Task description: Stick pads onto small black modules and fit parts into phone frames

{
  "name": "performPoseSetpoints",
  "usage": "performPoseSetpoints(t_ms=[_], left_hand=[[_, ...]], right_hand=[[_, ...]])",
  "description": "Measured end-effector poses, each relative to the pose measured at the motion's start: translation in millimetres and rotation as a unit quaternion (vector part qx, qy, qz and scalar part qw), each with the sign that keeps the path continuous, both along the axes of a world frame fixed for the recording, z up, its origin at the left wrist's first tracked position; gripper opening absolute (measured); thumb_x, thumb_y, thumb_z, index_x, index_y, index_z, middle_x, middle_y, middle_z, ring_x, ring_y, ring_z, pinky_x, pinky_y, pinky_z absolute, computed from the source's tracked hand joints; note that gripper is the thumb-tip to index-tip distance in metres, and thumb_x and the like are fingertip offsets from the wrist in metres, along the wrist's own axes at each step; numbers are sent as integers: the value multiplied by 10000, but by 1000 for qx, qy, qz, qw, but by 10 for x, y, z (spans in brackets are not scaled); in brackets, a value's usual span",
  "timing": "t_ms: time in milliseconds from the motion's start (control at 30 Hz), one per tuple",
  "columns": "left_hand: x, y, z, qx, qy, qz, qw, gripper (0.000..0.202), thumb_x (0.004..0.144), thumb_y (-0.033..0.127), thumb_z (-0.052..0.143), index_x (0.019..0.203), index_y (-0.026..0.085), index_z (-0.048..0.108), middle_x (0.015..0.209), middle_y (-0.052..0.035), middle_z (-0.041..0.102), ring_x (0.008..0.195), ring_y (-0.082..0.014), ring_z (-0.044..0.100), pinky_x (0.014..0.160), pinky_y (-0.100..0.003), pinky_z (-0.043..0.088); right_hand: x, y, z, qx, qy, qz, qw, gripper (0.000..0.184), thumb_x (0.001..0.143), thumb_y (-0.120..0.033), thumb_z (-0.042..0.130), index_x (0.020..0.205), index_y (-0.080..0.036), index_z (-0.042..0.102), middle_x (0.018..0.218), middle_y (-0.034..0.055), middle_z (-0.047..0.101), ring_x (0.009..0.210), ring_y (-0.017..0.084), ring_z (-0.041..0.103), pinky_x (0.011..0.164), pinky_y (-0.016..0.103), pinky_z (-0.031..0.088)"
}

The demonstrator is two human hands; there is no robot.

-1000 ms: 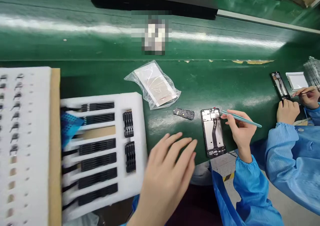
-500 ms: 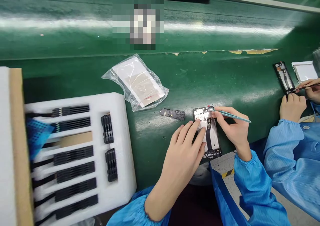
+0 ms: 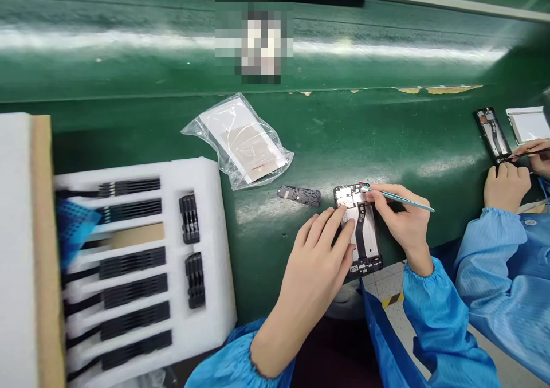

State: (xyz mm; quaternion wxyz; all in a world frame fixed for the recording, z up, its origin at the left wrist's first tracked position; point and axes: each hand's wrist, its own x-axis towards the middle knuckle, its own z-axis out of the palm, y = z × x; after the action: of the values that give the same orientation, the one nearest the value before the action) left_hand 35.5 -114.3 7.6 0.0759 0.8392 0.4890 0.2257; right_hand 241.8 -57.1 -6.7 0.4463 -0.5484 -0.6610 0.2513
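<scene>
An opened phone (image 3: pixel 370 233), its inner boards, dark flex cable and pale battery area exposed, lies near the front edge of the green bench. My left hand (image 3: pixel 320 262) holds its left side, fingers reaching over the edge onto the inner parts; part of the phone is hidden beneath them. Pinched in my right hand (image 3: pixel 404 216) is a pair of light-blue tweezers (image 3: pixel 408 199), their tips at the upper part of the phone near a small silver piece. A dark elongated phone inner cover (image 3: pixel 299 195) lies apart, to the upper left of the phone.
A white foam tray (image 3: pixel 210 204) with black parts in slots stands at left, a blue perforated sheet (image 3: pixel 77 227) over it. Behind lies a clear bag (image 3: pixel 244 141) with flat white contents. At right, a co-worker's hands (image 3: pixel 507 187) work on another opened phone (image 3: pixel 490 130).
The view has shifted slightly, so the tray and bag appear a little farther right. My hands keep nearly the same pose, with the tweezers still at the phone's upper part.
</scene>
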Motion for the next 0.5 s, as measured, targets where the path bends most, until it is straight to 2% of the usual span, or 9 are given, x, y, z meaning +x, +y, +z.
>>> performPoseSetpoints(t_ms=[133, 267, 367, 500], left_hand=[[-11, 16, -5, -24, -41, 2, 999, 278, 1077, 129, 557, 1299, 114, 723, 1458, -161, 738, 1301, -367, 709, 1036, -520, 601], [-27, 30, 64, -71, -197, 45, 977, 242, 1073, 124, 608, 1279, 166, 729, 1341, -102, 786, 1214, -277, 738, 1016, -435, 597], [-41, 19, 184, -118, -352, 110, 922, 155, 1060, 147, 671, 1161, 216, 766, 1134, -32, 818, 1059, -192, 754, 955, -334, 593], [-88, -20, 350, -261, -491, 160, 815, 82, 1018, 235, 748, 1055, 242, 822, 971, 0, 825, 870, -162, 735, 791, -274, 579]], right_hand=[[-25, -62, 38, -8, 68, -20, 997, 98, 1017, -230, 785, 1085, -264, 847, 917, 6, 857, 809, 211, 844, 737, 323, 699], [-125, -197, 122, -26, 139, -28, 990, 73, 1013, -239, 804, 1075, -242, 842, 879, 21, 849, 735, 209, 836, 669, 307, 710], [-234, -336, 212, -21, 161, -16, 987, 79, 1013, -218, 805, 1076, -246, 843, 865, 19, 846, 707, 200, 828, 646, 296, 708], [-361, -495, 325, 18, 153, 21, 988, 152, 997, -162, 802, 1103, -262, 847, 883, 21, 850, 706, 203, 821, 607, 303, 695]])
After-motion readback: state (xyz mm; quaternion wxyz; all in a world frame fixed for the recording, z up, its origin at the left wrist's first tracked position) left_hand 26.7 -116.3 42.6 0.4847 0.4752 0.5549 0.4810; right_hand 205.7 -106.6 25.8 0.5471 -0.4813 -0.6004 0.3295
